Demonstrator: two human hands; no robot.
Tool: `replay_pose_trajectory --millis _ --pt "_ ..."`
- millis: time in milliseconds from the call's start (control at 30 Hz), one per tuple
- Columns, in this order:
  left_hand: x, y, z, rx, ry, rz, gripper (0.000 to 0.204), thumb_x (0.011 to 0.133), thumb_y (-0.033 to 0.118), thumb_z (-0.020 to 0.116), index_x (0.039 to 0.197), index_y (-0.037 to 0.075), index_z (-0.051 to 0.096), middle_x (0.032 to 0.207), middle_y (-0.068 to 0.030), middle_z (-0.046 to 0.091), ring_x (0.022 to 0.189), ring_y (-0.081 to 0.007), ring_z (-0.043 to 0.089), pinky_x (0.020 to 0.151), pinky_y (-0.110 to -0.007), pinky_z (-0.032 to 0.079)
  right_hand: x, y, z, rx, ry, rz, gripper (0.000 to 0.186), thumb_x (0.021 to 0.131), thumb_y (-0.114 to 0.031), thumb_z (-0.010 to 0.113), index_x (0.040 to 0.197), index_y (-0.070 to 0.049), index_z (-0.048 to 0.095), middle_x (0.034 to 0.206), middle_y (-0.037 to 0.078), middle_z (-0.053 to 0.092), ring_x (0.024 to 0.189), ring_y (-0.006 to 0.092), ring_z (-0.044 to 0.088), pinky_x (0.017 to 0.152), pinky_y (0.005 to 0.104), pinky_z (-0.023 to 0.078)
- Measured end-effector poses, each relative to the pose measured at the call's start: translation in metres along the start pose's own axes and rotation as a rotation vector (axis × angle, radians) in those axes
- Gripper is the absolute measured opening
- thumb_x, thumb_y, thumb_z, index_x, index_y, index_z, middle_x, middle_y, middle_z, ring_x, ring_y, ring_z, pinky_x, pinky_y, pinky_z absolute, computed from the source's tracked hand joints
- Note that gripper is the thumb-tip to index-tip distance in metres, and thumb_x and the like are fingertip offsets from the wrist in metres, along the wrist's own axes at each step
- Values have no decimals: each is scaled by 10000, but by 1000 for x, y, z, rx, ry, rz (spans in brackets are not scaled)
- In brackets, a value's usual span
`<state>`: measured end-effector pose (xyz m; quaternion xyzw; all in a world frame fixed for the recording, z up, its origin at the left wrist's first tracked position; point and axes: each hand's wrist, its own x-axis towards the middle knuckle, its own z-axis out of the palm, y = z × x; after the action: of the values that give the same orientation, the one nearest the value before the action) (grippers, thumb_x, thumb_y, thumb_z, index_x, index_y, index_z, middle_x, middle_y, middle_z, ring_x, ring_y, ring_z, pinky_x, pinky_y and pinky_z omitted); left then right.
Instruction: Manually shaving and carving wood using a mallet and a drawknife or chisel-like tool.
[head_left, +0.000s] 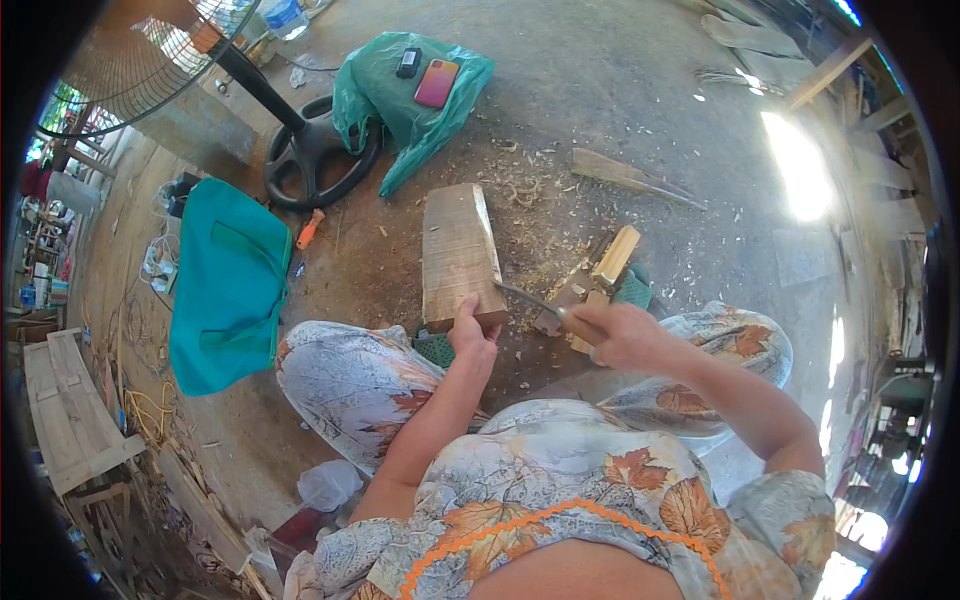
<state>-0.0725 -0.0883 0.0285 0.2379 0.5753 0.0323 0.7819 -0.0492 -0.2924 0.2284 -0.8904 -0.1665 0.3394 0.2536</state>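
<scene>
The wooden block (458,252) lies flat on the concrete floor (620,90) just ahead of the knees; thick and stiff, it looks heavy and unlikely to slip, best steadied at its near end. The left hand (472,335) does that, fingers closed over the near edge. The right hand (618,335) has fingers clamped on a blade tool (530,298), tip at the block's near right corner. Shavings (520,185) lie beyond, smaller wood pieces (600,275) at right
</scene>
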Motion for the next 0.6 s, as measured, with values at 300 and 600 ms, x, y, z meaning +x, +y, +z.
replay_pose_trajectory --millis 300,600 --pt "3 -1 2 21 -1 -20 463 742 207 718 1124 46 511 984 -118 601 832 -258 615 636 -382 534 4 -11 13 -79 -22 39 410 728 -102 577 1138 -109 558 940 187 626 918 376 589 764 404 455" --pt "2 -17 10 100 24 -8 518 675 208 697 1095 -41 527 1012 -162 618 858 -280 628 665 -410 523 113 40 8 -94 -9 -44 540 645 -11 585 1183 -32 542 912 109 650 817 169 611 715 298 466"
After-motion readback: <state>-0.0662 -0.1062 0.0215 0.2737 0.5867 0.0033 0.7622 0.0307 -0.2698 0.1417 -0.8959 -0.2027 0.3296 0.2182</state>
